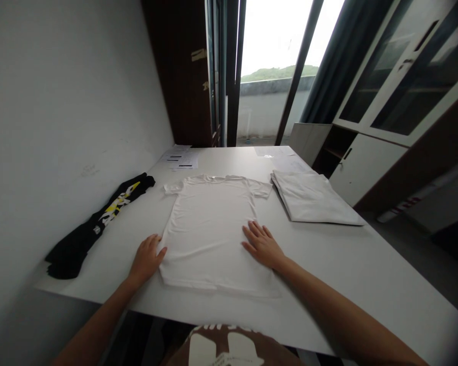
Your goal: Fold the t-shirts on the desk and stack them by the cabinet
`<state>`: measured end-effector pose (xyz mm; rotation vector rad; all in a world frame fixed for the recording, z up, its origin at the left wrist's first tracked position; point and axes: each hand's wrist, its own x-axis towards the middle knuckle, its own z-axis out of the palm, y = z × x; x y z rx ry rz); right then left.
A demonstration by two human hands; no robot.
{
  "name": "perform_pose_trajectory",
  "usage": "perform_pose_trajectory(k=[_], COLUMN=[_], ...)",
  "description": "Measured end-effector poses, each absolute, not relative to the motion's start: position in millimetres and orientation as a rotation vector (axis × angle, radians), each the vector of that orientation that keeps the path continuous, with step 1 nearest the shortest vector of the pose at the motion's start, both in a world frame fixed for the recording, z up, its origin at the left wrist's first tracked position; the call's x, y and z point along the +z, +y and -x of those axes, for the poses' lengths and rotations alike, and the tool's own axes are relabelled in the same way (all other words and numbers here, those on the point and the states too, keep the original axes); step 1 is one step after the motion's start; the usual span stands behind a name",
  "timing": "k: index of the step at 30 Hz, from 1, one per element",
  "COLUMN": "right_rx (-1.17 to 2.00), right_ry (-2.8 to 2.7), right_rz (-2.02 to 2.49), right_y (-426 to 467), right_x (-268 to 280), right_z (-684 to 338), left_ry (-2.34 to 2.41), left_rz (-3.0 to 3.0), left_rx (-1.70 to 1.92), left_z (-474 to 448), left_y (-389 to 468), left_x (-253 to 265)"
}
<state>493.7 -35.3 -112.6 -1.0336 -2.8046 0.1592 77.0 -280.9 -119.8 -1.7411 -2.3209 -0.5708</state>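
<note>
A white T-shirt [213,229] lies spread on the white table [320,274], its neckline toward the window and its hem toward me. Light creases run across its front. My left hand [147,259] rests at the shirt's left side edge, its thumb touching the cloth and its fingers on the table. On the right side of the shirt, my right hand [262,245] lies flat with its fingers spread. Neither hand grips the fabric.
Against the left wall lies a folded black garment [99,223] with a yellow and white print. A folded white cloth [313,197] sits at the right. Paper sheets [181,158] lie at the far end. White cabinets [366,157] stand beyond the table's right side.
</note>
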Motion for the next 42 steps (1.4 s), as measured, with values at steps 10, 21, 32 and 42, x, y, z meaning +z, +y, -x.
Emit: perform_pose_trajectory(k=[10, 21, 32, 42], right_rx=[0.230, 0.259, 0.256, 0.290], right_ry=[-2.812, -2.795, -2.856, -2.979], right_rz=[1.031, 1.025, 0.808, 0.778], right_y=[-34.7, -37.7, -83.2, -91.7], right_x=[-108.2, -104.4, -87.7, -87.5], right_z=[-494.0, -499.4, -453.2, -454.5], left_ry=[-2.603, -3.036, -2.496, -2.118], left_rz=[1.567, 1.525, 1.758, 2.332], left_rx=[-1.337, -1.828, -0.451, -0.321], left_z=[-134.0, -106.4, -116.1, -196.6], left_y=[-303.7, -309.9, -306.3, -218.2], left_x=[-94.8, -73.9, -55.6, -103.4])
